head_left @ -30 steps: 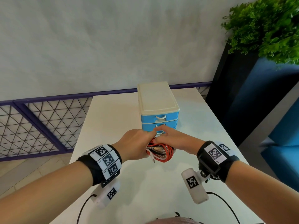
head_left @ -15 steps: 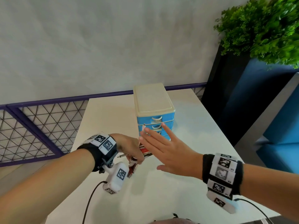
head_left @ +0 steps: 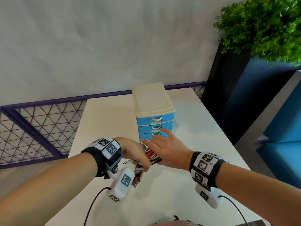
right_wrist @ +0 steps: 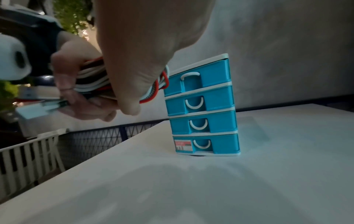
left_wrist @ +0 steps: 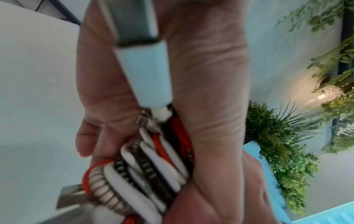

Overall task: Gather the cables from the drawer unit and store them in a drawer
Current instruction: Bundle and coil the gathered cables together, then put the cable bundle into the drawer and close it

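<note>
The drawer unit (head_left: 153,103) (right_wrist: 203,106), blue with a cream top, stands on the white table (head_left: 195,128) with all its drawers closed. My left hand (head_left: 138,158) (right_wrist: 63,84) grips a coiled bundle of red, white and braided cables (head_left: 151,154) (left_wrist: 145,166) (right_wrist: 91,75) just in front of the unit, above the table. USB plugs (head_left: 137,180) hang out below the fist. My right hand (head_left: 162,147) (right_wrist: 149,45) lies against the bundle's right side, fingers loosely straight. Its index finger reaches toward the lower drawer fronts.
A purple railing with wire mesh (head_left: 40,128) runs behind and left of the table. A green plant (head_left: 268,26) in a dark planter and blue seating (head_left: 280,144) stand to the right. A white slatted frame (right_wrist: 25,159) stands beyond the table's left edge.
Both hands held the bundle at the lowest drawer a second ago. The right hand let go and spread open, then returned against the bundle. The left hand drew the cables back toward me.
</note>
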`<state>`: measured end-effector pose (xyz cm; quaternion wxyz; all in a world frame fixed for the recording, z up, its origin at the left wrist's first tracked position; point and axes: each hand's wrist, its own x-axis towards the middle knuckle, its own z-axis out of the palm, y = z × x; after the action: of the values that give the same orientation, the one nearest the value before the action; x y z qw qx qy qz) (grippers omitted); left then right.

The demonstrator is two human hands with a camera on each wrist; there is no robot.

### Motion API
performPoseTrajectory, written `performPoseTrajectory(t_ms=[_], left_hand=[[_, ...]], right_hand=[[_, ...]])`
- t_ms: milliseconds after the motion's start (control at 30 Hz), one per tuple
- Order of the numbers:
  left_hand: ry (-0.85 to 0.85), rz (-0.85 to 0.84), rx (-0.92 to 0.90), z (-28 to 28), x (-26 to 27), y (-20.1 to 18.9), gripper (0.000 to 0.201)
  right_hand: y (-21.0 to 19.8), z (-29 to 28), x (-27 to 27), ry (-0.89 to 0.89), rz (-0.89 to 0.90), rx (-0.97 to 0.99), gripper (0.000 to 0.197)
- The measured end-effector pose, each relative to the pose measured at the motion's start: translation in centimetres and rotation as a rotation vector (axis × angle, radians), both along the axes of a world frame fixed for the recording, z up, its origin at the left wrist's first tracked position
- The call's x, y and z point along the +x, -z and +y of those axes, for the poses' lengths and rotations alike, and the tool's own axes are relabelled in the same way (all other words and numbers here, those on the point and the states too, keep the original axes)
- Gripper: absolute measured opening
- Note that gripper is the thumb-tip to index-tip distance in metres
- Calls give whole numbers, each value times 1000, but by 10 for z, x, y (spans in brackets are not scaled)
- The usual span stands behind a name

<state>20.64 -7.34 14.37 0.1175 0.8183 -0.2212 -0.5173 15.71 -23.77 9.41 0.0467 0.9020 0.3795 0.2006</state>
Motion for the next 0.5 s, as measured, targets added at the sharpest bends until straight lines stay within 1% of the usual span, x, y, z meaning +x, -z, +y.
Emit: performPoseTrajectory(t_ms=[67,100,167,233,267,333,400,467,500], left_hand=[[-13,-9,-40,-1,1,1,20],[-14,-18,-59,-2,2,3,17],[-19,-39,-87,-3,6,5,15],[-16,-93,-111,-6,9,3,17],[-8,-158,-129,-6,12,1,21],[-15,-339,-205,-4,17,-6,35],[-92,-490,-322,1,24,-13,47],[-149,-658,-435,8,30,-16,44],[-133,-772,-471,10,35,-16,39]], right_hand=[[-1,-1,6,-52,30,101,44],[-1,-2,9,-63,38,114,37],[-3,-4,15,-56,43,80,30],[-7,-7,20,-22,77,22,26],[-10,-10,24,3,104,5,24],[-13,-18,34,71,179,2,20],[-18,-28,45,158,225,2,20],[-24,-36,55,229,248,-35,30],[-28,-38,59,254,257,-58,36]])
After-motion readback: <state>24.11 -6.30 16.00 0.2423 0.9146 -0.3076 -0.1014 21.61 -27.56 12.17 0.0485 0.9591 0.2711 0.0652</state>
